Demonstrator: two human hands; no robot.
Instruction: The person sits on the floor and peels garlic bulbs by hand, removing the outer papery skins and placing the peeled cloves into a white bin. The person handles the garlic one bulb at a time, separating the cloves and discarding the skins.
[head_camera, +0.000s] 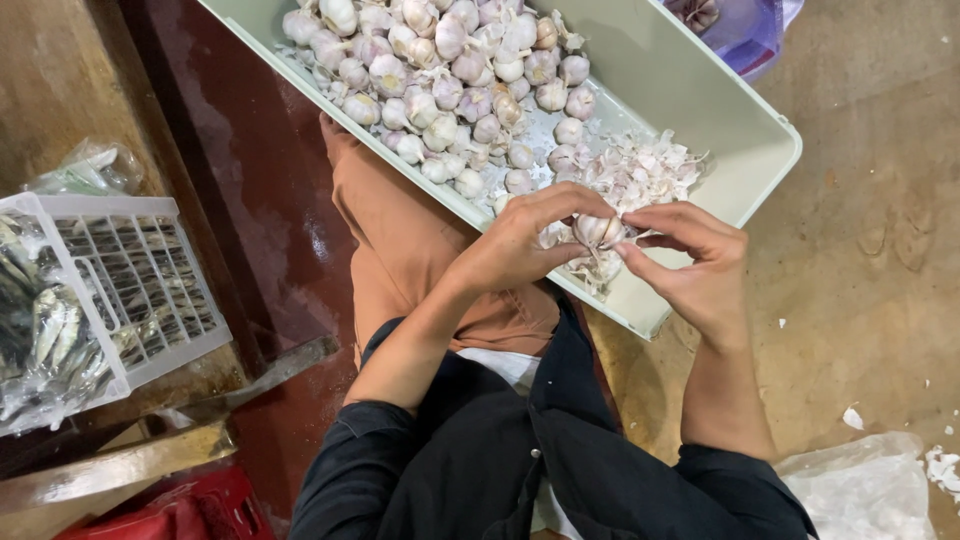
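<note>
Garlic bulb (598, 230): whole, pale white with faint purple streaks, papery skin partly loose. Pinched between the fingertips of the left hand (520, 245) and the right hand (700, 270), both closed on it, at the near rim of the pale green tray (740, 110). Loose skin flakes hang just under it.

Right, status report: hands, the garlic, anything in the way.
Left hand and right hand both pinching one garlic bulb. Held over pale green tray, beside peel scraps and heaped garlic bulbs. Nothing blocking.
</note>
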